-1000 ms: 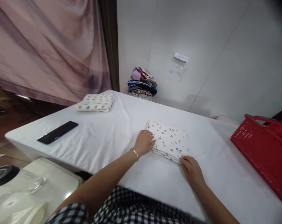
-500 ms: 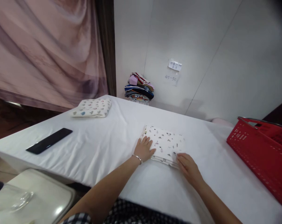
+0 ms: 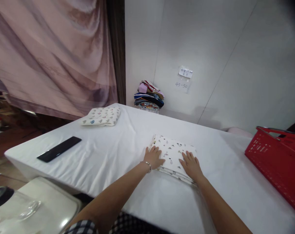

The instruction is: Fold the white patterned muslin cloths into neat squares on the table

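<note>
A white folded cloth [image 3: 173, 150] with small dark prints lies in layers on the white-covered table [image 3: 118, 152]. My left hand [image 3: 153, 157], with a bracelet at the wrist, rests on the cloth's left side, fingers spread. On the right part of the cloth lies my right hand [image 3: 191, 165], palm down with fingers apart. Both hands touch the top layer and grip nothing. Farther back on the left is a second folded cloth [image 3: 102, 116], white with grey, red and blue prints.
A long black flat object [image 3: 60, 149] lies at the table's left. At the right edge stands a red plastic basket [image 3: 276, 162] with a handle. Folded fabrics [image 3: 149, 97] are stacked behind the table by the wall. A pale lidded surface [image 3: 47, 201] sits at lower left.
My right hand has moved from the cloth's front right edge onto its top and spread flat. My left hand stays on the left side. The view has shifted slightly.
</note>
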`<action>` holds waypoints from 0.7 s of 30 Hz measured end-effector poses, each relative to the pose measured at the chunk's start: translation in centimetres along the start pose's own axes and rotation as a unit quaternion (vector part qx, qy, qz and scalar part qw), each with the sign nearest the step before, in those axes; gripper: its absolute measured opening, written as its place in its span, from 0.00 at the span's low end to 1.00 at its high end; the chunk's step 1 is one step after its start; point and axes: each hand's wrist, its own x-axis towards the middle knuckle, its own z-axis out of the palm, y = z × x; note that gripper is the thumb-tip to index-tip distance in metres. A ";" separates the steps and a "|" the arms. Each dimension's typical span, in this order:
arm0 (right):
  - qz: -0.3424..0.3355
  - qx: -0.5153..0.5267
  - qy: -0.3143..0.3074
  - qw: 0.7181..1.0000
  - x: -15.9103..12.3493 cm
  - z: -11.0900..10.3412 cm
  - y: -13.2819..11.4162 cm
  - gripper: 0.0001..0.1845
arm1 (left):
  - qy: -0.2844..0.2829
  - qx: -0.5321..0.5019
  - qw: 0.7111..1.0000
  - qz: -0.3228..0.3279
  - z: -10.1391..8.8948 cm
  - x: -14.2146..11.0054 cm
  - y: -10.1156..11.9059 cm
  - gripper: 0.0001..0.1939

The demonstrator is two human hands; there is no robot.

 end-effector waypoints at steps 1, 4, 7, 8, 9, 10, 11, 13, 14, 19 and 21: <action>0.002 -0.003 0.000 1.000 0.0 -0.1 -0.1 0.30 | 0.004 0.006 1.000 -0.010 -0.4 0.7 0.5 0.31; 0.009 -0.006 0.000 1.000 0.1 -0.3 -0.2 0.30 | 0.033 0.012 0.999 0.018 -1.0 3.0 1.5 0.34; 0.006 -0.002 0.002 1.000 0.0 -0.2 -0.1 0.29 | 0.015 0.009 1.000 -0.009 -0.2 4.6 0.8 0.36; 0.004 -0.001 0.002 1.000 0.0 -0.2 -0.1 0.29 | 0.000 0.003 1.000 -0.025 0.3 4.9 0.2 0.37; 0.002 0.001 0.002 1.000 -0.1 -0.1 0.0 0.29 | -0.006 -0.002 1.000 -0.031 0.9 5.1 -0.3 0.38; 0.001 0.004 0.001 1.000 -0.2 -0.1 0.0 0.29 | -0.005 -0.005 0.999 -0.034 1.3 5.2 -0.8 0.39; 0.002 0.008 -0.003 1.000 -0.2 -0.1 0.0 0.29 | -0.005 -0.007 0.999 -0.034 1.7 5.2 -1.2 0.39; 0.006 0.023 -0.020 1.000 0.2 -0.4 0.1 0.30 | -0.002 -0.007 0.999 -0.033 2.2 5.2 -1.6 0.39; 0.008 0.032 -0.030 0.999 0.5 -0.6 0.1 0.30 | -0.004 -0.007 0.999 -0.034 2.2 5.1 -1.6 0.39; 0.022 0.037 -0.001 0.999 3.9 -1.9 0.5 0.30 | -0.014 -0.003 0.999 -0.041 2.0 5.2 -1.2 0.39; 0.045 0.030 0.003 0.999 5.1 -1.7 0.9 0.31 | -0.020 -0.004 0.999 -0.046 2.0 5.2 -1.3 0.39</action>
